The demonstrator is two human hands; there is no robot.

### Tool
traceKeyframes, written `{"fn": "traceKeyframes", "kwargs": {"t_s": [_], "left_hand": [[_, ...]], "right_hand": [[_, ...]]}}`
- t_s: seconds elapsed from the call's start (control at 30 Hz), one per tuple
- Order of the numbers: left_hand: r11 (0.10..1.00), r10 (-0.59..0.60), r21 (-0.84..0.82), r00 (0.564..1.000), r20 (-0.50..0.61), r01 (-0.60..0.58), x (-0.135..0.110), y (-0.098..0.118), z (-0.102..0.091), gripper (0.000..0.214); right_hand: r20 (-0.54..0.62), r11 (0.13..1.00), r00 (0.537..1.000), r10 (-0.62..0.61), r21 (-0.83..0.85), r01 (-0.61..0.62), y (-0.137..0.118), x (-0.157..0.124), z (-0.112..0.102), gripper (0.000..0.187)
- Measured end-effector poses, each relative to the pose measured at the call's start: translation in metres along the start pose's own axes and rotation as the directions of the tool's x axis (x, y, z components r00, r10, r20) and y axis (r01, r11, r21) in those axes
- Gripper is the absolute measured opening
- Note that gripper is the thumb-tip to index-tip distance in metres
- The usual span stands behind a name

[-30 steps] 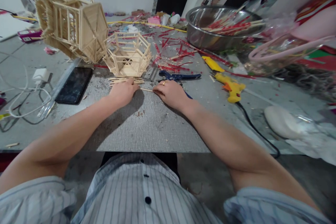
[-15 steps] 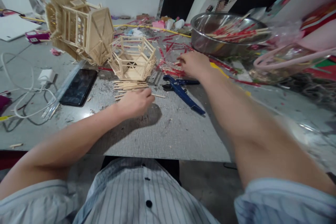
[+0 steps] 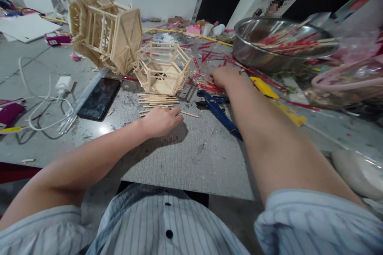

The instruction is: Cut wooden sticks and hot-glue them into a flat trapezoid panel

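Grey tabletop (image 3: pixel 197 159), with room between left hand (image 3: pixel 161 122) and front edge (image 3: pixel 227 194)

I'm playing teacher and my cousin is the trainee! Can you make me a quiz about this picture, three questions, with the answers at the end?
1. Pick one. What stands just behind the bundle of loose sticks, as the wearer sees it?
A) a phone
B) a small stick frame
C) a glue gun

2. True or false? The left hand reaches farther out from the near table edge than the right hand.

3. Say it in your own words. What lies in the shiny metal bowl?

Key:
1. B
2. False: the right hand reaches farther out.
3. Thin sticks, pale and red.
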State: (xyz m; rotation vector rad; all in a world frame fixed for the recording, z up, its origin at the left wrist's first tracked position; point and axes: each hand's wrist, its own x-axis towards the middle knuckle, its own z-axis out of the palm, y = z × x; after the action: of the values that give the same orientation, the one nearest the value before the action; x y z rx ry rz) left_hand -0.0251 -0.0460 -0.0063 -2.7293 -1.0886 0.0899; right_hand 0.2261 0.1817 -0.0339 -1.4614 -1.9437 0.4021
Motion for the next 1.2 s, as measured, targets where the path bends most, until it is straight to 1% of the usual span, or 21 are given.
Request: {"fn": "traceKeyframes", "kwargs": {"t_s": [0.1, 0.2, 0.33, 0.37, 0.43, 0.5, 0.57, 0.6, 0.63, 0.67, 0.7, 0.73, 0.77, 0.8, 0.83, 0.87, 0.93, 0.97, 1.0, 1.1, 1.2], "left_hand": [[1.0, -0.023, -0.022, 1.0, 0.003, 0.023, 0.0, -0.003, 0.003, 0.022], [0.998, -0.042, -0.041, 0.998, -0.038, 0.041, 0.001, -0.003, 0.007, 0.02], [0.999, -0.033, -0.027, 0.995, -0.093, 0.03, 0.003, -0.005, 0.014, 0.019], [0.999, -0.024, -0.025, 0.993, -0.117, 0.021, 0.003, -0.006, 0.015, 0.019], [1.0, -0.021, -0.025, 0.984, -0.175, 0.017, 0.002, -0.006, 0.018, 0.019], [0.998, -0.059, -0.032, 0.97, -0.237, 0.053, 0.001, -0.007, 0.02, 0.022], [0.993, -0.116, -0.052, 0.943, -0.312, 0.105, 0.0, -0.008, 0.022, 0.027], [0.99, -0.137, -0.066, 0.921, -0.364, 0.121, 0.0, -0.009, 0.023, 0.03], [0.989, -0.147, -0.08, 0.893, -0.426, 0.125, 0.001, -0.011, 0.024, 0.034], [0.988, -0.152, -0.094, 0.856, -0.494, 0.122, 0.001, -0.012, 0.025, 0.038], [0.987, -0.157, -0.109, 0.813, -0.561, 0.115, 0.002, -0.014, 0.026, 0.043], [0.986, -0.165, -0.128, 0.769, -0.618, 0.108, 0.003, -0.015, 0.027, 0.049], [0.983, -0.176, -0.151, 0.736, -0.654, 0.1, 0.004, -0.016, 0.027, 0.056], [0.98, -0.189, -0.178, 0.72, -0.667, 0.092, 0.004, -0.016, 0.027, 0.06], [0.974, -0.207, -0.211, 0.728, -0.653, 0.088, 0.005, -0.015, 0.026, 0.06], [0.965, -0.228, -0.246, 0.756, -0.614, 0.091, 0.005, -0.013, 0.025, 0.056], [0.942, -0.278, -0.307, 0.831, -0.482, 0.137, 0.005, -0.009, 0.023, 0.047], [0.929, -0.308, -0.324, 0.857, -0.414, 0.178, 0.005, -0.007, 0.021, 0.045], [0.917, -0.338, -0.331, 0.871, -0.357, 0.221, 0.005, -0.005, 0.019, 0.043], [0.89, -0.409, -0.328, 0.874, -0.262, 0.318, 0.005, -0.003, 0.013, 0.039], [0.87, -0.444, -0.329, 0.873, -0.201, 0.367, 0.006, -0.005, 0.009, 0.036]], "right_hand": [[0.026, 0.974, 0.995, 0.099, -0.21, -0.091, -0.008, -0.003, -0.005, 0.041], [-0.001, 0.939, 0.994, 0.113, -0.326, -0.107, -0.021, -0.007, -0.017, 0.039], [-0.155, 0.903, 0.982, 0.104, -0.399, -0.158, -0.042, -0.008, -0.038, 0.015], [-0.197, 0.898, 0.976, 0.097, -0.405, -0.171, -0.047, -0.008, -0.044, 0.014], [-0.268, 0.904, 0.962, 0.042, -0.4, -0.151, -0.058, -0.011, -0.056, 0.023], [-0.327, 0.927, 0.943, -0.063, -0.369, -0.066, -0.07, -0.02, -0.067, 0.023], [-0.392, 0.953, 0.9, -0.191, -0.295, 0.073, -0.083, -0.039, -0.077, 0.017], [-0.434, 0.955, 0.858, -0.274, -0.231, 0.189, -0.091, -0.052, -0.08, 0.012], [-0.498, 0.938, 0.796, -0.345, -0.148, 0.314, -0.099, -0.067, -0.082, 0.007], [-0.56, 0.891, 0.723, -0.404, -0.063, 0.449, -0.107, -0.084, -0.083, 0.008], [-0.612, 0.826, 0.663, -0.431, 0.028, 0.563, -0.115, -0.1, -0.082, 0.017], [-0.646, 0.76, 0.632, -0.428, 0.122, 0.639, -0.121, -0.116, -0.078, 0.023], [-0.666, 0.706, 0.634, -0.393, 0.223, 0.672, -0.127, -0.131, -0.073, 0.027], [-0.666, 0.671, 0.669, -0.331, 0.332, 0.663, -0.131, -0.144, -0.067, 0.031], [-0.641, 0.642, 0.725, -0.25, 0.451, 0.62, -0.133, -0.155, -0.059, 0.034], [-0.615, 0.604, 0.772, -0.161, 0.557, 0.57, -0.132, -0.163, -0.052, 0.037], [-0.516, 0.557, 0.856, -0.016, 0.706, 0.436, -0.125, -0.173, -0.038, 0.042], [-0.447, 0.553, 0.894, 0.042, 0.756, 0.352, -0.12, -0.175, -0.033, 0.042], [-0.373, 0.555, 0.923, 0.092, 0.789, 0.263, -0.113, -0.175, -0.03, 0.04], [-0.232, 0.557, 0.96, 0.157, 0.823, 0.108, -0.093, -0.17, -0.026, 0.037], [-0.17, 0.537, 0.97, 0.172, 0.842, 0.053, -0.082, -0.166, -0.024, 0.04]]}}
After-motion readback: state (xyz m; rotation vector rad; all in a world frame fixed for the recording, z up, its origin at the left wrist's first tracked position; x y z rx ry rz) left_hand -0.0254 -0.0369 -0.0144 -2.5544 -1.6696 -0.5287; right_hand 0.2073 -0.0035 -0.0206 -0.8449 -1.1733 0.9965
